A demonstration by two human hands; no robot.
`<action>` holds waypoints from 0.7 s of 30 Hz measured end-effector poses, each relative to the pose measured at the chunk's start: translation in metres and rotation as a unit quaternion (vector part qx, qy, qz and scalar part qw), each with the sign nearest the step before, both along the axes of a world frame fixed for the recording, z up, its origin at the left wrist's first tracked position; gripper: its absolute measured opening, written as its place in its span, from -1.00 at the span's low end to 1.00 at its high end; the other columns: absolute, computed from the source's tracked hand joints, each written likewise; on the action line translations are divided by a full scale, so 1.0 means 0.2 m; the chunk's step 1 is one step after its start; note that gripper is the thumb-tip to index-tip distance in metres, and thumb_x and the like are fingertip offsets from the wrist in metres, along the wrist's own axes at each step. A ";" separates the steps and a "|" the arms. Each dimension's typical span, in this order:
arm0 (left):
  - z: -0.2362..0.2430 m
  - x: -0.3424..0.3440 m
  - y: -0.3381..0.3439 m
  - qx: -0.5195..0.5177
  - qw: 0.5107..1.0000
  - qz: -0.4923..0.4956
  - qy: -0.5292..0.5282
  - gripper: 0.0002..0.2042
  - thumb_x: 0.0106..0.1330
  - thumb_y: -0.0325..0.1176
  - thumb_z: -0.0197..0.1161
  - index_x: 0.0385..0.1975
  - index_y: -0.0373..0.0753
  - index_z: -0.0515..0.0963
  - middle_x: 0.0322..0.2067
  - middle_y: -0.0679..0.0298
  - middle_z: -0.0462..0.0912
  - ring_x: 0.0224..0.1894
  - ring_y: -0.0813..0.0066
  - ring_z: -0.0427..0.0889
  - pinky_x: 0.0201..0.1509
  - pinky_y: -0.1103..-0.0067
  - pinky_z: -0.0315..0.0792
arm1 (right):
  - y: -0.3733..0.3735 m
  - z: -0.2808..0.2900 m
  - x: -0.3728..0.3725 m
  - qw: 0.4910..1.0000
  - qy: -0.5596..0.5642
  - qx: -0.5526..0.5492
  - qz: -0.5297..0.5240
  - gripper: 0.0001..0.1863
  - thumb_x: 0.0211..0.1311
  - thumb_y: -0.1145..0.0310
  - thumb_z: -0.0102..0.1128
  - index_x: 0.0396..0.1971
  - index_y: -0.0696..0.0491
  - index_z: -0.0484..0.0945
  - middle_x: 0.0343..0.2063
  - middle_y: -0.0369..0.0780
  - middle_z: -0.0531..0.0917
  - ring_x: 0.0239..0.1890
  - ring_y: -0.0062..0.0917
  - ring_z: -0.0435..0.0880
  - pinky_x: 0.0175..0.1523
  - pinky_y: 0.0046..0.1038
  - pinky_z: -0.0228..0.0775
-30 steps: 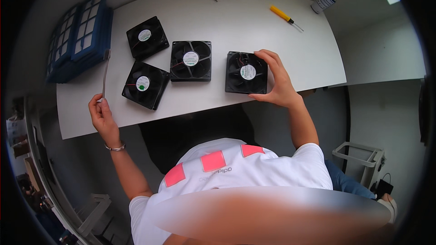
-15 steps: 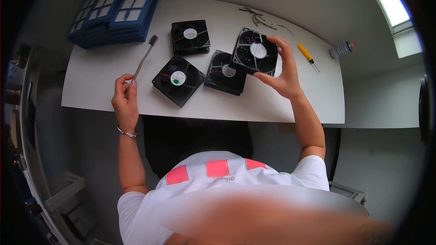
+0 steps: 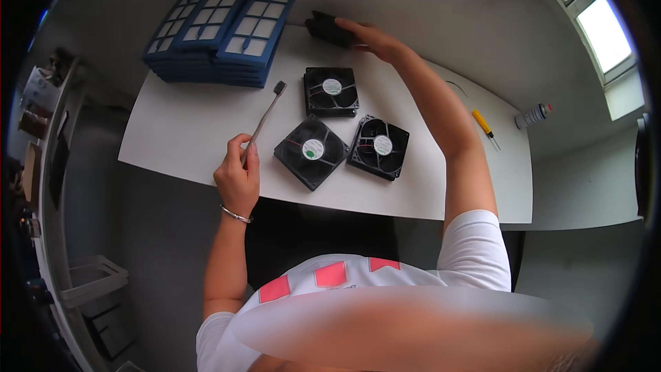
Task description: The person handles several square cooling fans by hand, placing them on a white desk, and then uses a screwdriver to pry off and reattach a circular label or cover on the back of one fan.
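With its fingers closed around a grey toothbrush (image 3: 265, 118), my left hand (image 3: 236, 175) is near the desk's front. At the back edge, my right hand (image 3: 368, 40) grips a black fan (image 3: 323, 31) tilted on its side; some fingertips are hidden. Three other square black fans with white labels lie on the desk: an upper one (image 3: 320, 94), a lower-left one with a green mark (image 3: 298, 164) and a right one (image 3: 392, 162). The toothbrush's head is left of the upper fan.
Stacked blue filters with white panels (image 3: 250, 44) are at the back left of the white desk (image 3: 160, 134). A yellow screwdriver (image 3: 482, 122) and a spray can (image 3: 529, 119) lie or stand toward the right. A shelf (image 3: 65, 117) is at the left.
My right hand has lifted the rightmost fan and carried it to the back edge of the desk. My left hand still holds the toothbrush, and the view has shifted.
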State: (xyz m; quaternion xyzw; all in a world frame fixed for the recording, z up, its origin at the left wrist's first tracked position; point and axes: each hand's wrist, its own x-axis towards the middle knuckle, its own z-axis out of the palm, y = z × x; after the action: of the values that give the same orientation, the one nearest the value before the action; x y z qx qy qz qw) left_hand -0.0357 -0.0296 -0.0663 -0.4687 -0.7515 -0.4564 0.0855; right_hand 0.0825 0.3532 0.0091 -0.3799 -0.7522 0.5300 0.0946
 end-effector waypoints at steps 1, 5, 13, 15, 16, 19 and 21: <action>0.00 0.00 0.00 -0.001 1.000 -0.001 0.002 -0.86 0.41 -0.41 0.20 -0.10 -0.21 0.51 -0.67 0.31 0.47 -0.66 0.39 0.52 -0.55 0.47 0.33 | 0.03 0.00 -0.02 1.000 0.002 0.000 0.001 -0.08 0.22 -0.35 0.15 0.32 0.12 0.38 0.28 -0.09 0.43 0.28 -0.37 0.40 0.33 -0.35 0.26; 0.00 0.00 0.00 0.025 1.000 -0.003 0.002 -0.89 0.44 -0.42 0.18 -0.12 -0.24 0.51 -0.71 0.32 0.35 -0.69 0.50 0.36 -0.56 0.54 0.25 | 0.12 -0.02 -0.03 1.000 -0.020 0.021 -0.004 0.02 0.15 -0.52 -0.01 0.27 0.13 0.44 0.20 -0.06 0.52 0.21 -0.31 0.50 0.29 -0.30 0.31; 0.00 0.00 0.00 0.029 0.999 -0.010 0.011 -0.88 0.44 -0.42 0.18 -0.11 -0.23 0.53 -0.70 0.33 0.35 -0.69 0.49 0.37 -0.57 0.54 0.24 | 0.03 0.02 -0.06 0.953 0.009 0.298 -0.055 -0.19 0.14 -0.28 0.28 0.13 0.14 0.57 -0.01 -0.02 0.68 0.06 -0.26 0.66 0.17 -0.30 0.45; 0.00 0.00 0.03 0.013 1.000 -0.005 0.014 -0.87 0.41 -0.42 0.21 -0.11 -0.20 0.52 -0.68 0.31 0.47 -0.67 0.41 0.51 -0.57 0.49 0.32 | 0.03 0.05 -0.06 0.932 -0.020 0.358 -0.054 -0.38 0.09 0.01 0.45 0.04 0.13 0.63 -0.19 -0.02 0.73 -0.11 -0.24 0.73 0.03 -0.31 0.53; 0.00 0.00 0.03 0.015 1.000 -0.021 0.015 -0.87 0.41 -0.42 0.21 -0.11 -0.20 0.52 -0.68 0.31 0.47 -0.67 0.41 0.51 -0.57 0.49 0.32 | 0.02 0.06 -0.04 0.930 -0.024 0.359 -0.070 -0.38 0.09 0.01 0.45 0.04 0.13 0.63 -0.19 -0.02 0.73 -0.11 -0.24 0.73 0.03 -0.31 0.53; -0.01 -0.01 0.02 -0.005 1.000 -0.015 0.005 -0.88 0.45 -0.39 0.18 -0.10 -0.20 0.52 -0.68 0.32 0.45 -0.66 0.44 0.47 -0.56 0.48 0.29 | -0.01 0.13 0.10 0.883 0.022 0.468 -0.035 -0.47 0.10 0.11 0.44 0.00 0.12 0.63 -0.25 -0.01 0.72 -0.19 -0.20 0.72 0.00 -0.30 0.55; -0.02 -0.02 -0.01 -0.005 1.000 -0.011 -0.009 -0.89 0.47 -0.39 0.16 -0.10 -0.20 0.52 -0.68 0.33 0.41 -0.67 0.47 0.42 -0.57 0.48 0.26 | -0.03 0.22 0.30 0.887 0.014 0.460 -0.038 -0.46 0.15 0.10 0.42 0.05 0.11 0.60 -0.16 -0.02 0.70 -0.14 -0.21 0.72 0.00 -0.29 0.55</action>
State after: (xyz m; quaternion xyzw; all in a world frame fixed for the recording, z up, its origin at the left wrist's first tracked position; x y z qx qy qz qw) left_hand -0.0399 -0.0314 -0.0705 -0.4732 -0.7495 -0.4575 0.0713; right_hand 0.1435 0.3473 0.0523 -0.3148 -0.8953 0.1257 0.2890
